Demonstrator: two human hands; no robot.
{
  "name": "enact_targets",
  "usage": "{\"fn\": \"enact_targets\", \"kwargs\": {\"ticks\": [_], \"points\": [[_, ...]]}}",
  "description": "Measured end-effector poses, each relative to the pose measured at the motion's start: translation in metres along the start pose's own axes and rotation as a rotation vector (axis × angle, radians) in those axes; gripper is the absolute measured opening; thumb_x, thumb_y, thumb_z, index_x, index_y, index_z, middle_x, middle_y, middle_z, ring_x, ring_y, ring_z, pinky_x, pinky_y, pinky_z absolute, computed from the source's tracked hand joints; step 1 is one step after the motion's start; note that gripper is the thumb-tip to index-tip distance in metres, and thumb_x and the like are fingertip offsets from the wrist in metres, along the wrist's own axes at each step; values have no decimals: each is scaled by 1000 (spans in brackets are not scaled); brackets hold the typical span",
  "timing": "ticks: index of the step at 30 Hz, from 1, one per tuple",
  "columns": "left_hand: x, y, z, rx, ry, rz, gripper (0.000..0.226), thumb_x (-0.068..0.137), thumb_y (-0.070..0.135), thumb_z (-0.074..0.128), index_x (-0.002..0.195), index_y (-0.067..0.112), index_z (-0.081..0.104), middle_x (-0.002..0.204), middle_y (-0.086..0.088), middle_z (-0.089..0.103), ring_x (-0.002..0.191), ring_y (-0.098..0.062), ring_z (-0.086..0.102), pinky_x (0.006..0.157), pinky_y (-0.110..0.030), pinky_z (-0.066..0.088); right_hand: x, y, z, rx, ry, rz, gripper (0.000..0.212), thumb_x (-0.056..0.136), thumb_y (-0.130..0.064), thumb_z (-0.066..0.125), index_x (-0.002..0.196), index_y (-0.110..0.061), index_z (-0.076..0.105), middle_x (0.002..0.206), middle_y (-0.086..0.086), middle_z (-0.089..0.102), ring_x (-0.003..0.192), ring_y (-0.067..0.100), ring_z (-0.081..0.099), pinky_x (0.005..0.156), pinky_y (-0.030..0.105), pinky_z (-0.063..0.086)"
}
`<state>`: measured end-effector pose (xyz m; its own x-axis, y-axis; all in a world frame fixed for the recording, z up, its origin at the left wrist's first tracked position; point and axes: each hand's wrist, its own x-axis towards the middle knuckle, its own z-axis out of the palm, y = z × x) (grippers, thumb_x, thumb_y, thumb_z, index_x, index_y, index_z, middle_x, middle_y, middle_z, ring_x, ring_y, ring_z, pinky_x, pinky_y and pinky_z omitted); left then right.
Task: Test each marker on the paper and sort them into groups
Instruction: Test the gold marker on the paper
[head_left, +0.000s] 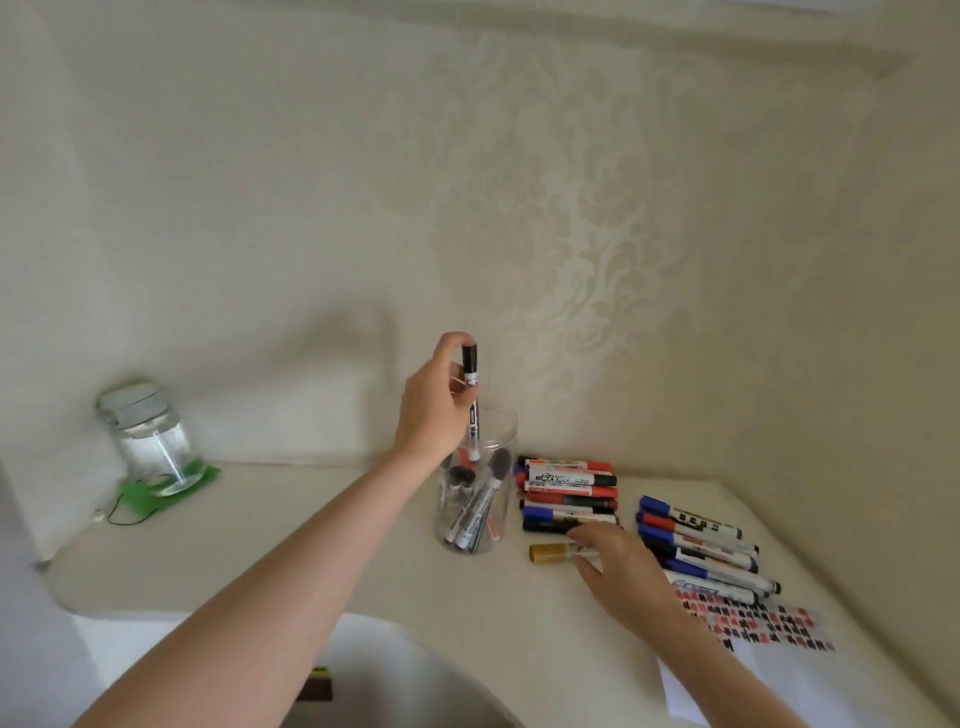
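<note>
My L hand (434, 410) grips black marker (471, 402) upright over clear jar (493, 514); R hand (621, 569) fingers pinch gold marker (550, 552) on table (311, 545).

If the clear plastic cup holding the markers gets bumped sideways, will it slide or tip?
The tall clear plastic cup looks more likely to tip: it is narrow for its height, and its markers lean to one side. Thin plastic probably weighs little, so a low nudge might slide it on the smooth cream tabletop.
</note>
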<state>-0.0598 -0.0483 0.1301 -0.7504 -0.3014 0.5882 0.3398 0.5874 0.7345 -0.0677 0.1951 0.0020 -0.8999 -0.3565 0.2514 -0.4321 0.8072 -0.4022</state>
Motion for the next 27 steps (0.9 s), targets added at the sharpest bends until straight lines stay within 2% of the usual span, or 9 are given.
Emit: {"fn": "enact_targets", "kwargs": {"ticks": [4, 7, 9, 12, 15, 18, 20, 23, 27], "points": [[-11, -19, 12, 206, -104, 64, 34, 90, 2, 63, 111, 26, 52, 92, 1, 66, 81, -17, 66, 76, -40, 56, 16, 8, 10, -221, -25, -60, 37, 98, -29, 54, 135, -32, 52, 138, -10, 54, 128, 9, 47, 111, 30, 33], [-10, -23, 11, 333, -213, 106, 13, 93, 14, 63, 105, 20, 63, 99, 0, 67, 89, -16, 65, 83, -37, 55, 24, 16, 10, -357, -89, -71, 39, 99, -33, 51, 137, -33, 48, 140, -9, 52, 131, 12, 43, 109, 34, 31], [-10, -20, 6, 417, -193, 159, 10, 93, 20, 63, 100, 18, 70, 103, 0, 65, 95, -17, 62, 86, -30, 50, 26, 21, 9, -411, -110, -77, 37, 100, -34, 49, 137, -31, 49, 140, -7, 51, 132, 15, 41, 109, 36, 30], [-23, 0, 4, 425, -41, 416, 8, 92, 17, 64, 97, 15, 69, 98, 1, 63, 92, -16, 58, 80, -25, 46, 27, 29, 10, -417, -122, -80, 34, 101, -33, 47, 134, -30, 52, 140, -6, 51, 133, 16, 39, 110, 38, 28], [-52, 19, 23, 323, -171, 617, 8, 92, 17, 60, 95, 13, 66, 90, 1, 61, 84, -18, 56, 72, -30, 47, 28, 31, 14, -370, -62, -126, 28, 100, -27, 49, 127, -29, 56, 132, -7, 57, 126, 17, 47, 105, 38, 31], [-78, 2, 49, 357, -363, 545, 17, 95, 24, 56, 108, 16, 64, 103, 2, 59, 96, -17, 56, 81, -33, 50, 23, 29, 11, -296, 138, -288, 21, 86, -22, 72, 106, -23, 67, 105, -4, 69, 95, 20, 67, 85, 42, 45], [-93, -17, 61, 396, -450, 420, 29, 99, 30, 53, 124, 17, 58, 122, 1, 55, 113, -16, 51, 96, -31, 45, 14, 30, 6, -234, 226, -374, 26, 75, -19, 82, 97, -22, 68, 92, -5, 68, 77, 18, 68, 71, 36, 47], [-112, -36, 77, 458, -608, 318, 40, 102, 37, 46, 136, 17, 47, 135, 0, 50, 121, -16, 47, 100, -30, 41, 0, 38, -5, -117, 183, -407, 27, 80, -18, 77, 104, -22, 65, 99, -6, 64, 82, 14, 64, 67, 31, 50], [-128, -37, 101, 441, -734, 288, 33, 103, 32, 43, 132, 18, 48, 123, -2, 57, 104, -15, 56, 89, -32, 49, -20, 47, -21, 67, 119, -360, 22, 87, -21, 71, 109, -18, 67, 99, -10, 63, 86, 1, 58, 75, 24, 53]]}}
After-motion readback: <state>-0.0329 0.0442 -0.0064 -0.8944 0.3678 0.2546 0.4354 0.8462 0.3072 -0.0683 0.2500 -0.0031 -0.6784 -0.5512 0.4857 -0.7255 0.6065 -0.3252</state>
